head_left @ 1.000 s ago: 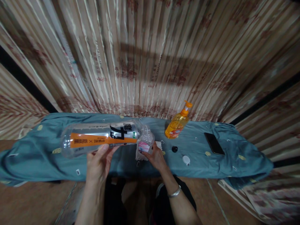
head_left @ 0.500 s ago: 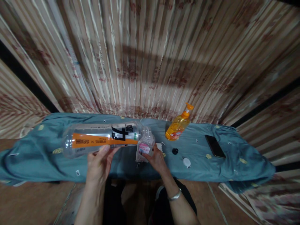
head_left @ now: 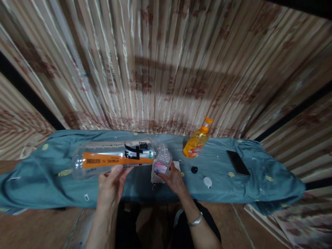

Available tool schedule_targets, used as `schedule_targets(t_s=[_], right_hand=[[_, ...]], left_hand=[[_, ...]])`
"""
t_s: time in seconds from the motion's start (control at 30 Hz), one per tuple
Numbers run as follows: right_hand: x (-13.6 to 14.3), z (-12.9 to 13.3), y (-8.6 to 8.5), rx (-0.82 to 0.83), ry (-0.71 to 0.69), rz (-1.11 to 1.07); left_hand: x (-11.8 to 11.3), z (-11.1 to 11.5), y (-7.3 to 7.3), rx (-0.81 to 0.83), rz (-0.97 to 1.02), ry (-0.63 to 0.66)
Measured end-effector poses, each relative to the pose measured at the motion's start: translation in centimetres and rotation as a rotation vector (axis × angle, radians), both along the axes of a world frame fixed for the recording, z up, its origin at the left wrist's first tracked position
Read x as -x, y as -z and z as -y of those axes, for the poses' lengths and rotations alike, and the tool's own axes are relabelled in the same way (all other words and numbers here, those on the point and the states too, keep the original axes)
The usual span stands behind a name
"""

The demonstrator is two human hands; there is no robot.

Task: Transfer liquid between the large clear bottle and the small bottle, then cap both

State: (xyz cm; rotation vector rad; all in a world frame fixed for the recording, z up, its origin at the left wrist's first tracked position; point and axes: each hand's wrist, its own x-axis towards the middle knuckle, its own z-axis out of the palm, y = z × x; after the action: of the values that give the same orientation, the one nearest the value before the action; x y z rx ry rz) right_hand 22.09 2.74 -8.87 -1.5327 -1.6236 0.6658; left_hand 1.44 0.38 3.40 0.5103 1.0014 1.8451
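The big bottle (head_left: 114,157) lies nearly level just left of the small bottle (head_left: 160,167), its neck meeting or overlapping the small bottle's top; whether the mouths actually touch is too blurred to tell. The left hand (head_left: 114,181) is clamped on the big bottle from the near side, thumb on the label's lower edge; the right hand (head_left: 173,178) grips the small bottle's lower right side, thumb in front; part of a napkin (head_left: 156,179) shows beneath the small bottle, though contact between them is unclear.

As far as can be judged, bringing the two bottles together is done and pouring is the step in hand; the big bottle looks almost drained, but liquid passing, or the level in the small bottle, cannot be made out; separating and recapping both seem left, for a black cap (head_left: 194,169) lies right of the small bottle and a white lid (head_left: 207,182) farther right and nearer the person.

The pump bottle (head_left: 195,142) stands beyond and right of the small bottle, seemingly untouched; the phone (head_left: 238,163) lies well to its right, on the same cloth-covered worktop (head_left: 223,192).
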Motion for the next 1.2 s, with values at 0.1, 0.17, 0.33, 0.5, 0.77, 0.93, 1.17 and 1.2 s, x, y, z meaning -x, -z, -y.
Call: schedule_targets(t_s=[0.1,0.17,0.33,0.5,0.77,0.93,1.17,1.2], right_hand=[[0.0,0.0,0.1,-0.016,0.002,-0.013],[0.0,0.0,0.1,-0.002,-0.004,-0.013],[0.0,0.1,0.1,-0.001,0.005,-0.027],[0.0,0.0,0.3,-0.005,-0.018,-0.047],[-0.2,0.1,0.7,-0.028,-0.021,-0.076],[-0.1,0.2,0.5,-0.029,-0.026,-0.097],[-0.2,0.2,0.4,0.003,-0.027,-0.087],[-0.2,0.3,0.3,0.007,-0.026,-0.085]], left_hand=[[0.0,0.0,0.1,-0.002,0.004,0.007],[0.1,-0.1,0.2,-0.002,0.017,0.012],[0.2,-0.2,0.6,0.019,0.026,0.022],[0.4,-0.1,1.3,0.020,0.015,0.026],[1.1,0.0,2.6,0.017,-0.013,0.042],[1.0,-0.1,2.5,0.018,0.006,0.026],[0.0,0.0,1.2,0.063,0.057,-0.050],[0.0,0.0,1.1,0.062,0.047,-0.047]])
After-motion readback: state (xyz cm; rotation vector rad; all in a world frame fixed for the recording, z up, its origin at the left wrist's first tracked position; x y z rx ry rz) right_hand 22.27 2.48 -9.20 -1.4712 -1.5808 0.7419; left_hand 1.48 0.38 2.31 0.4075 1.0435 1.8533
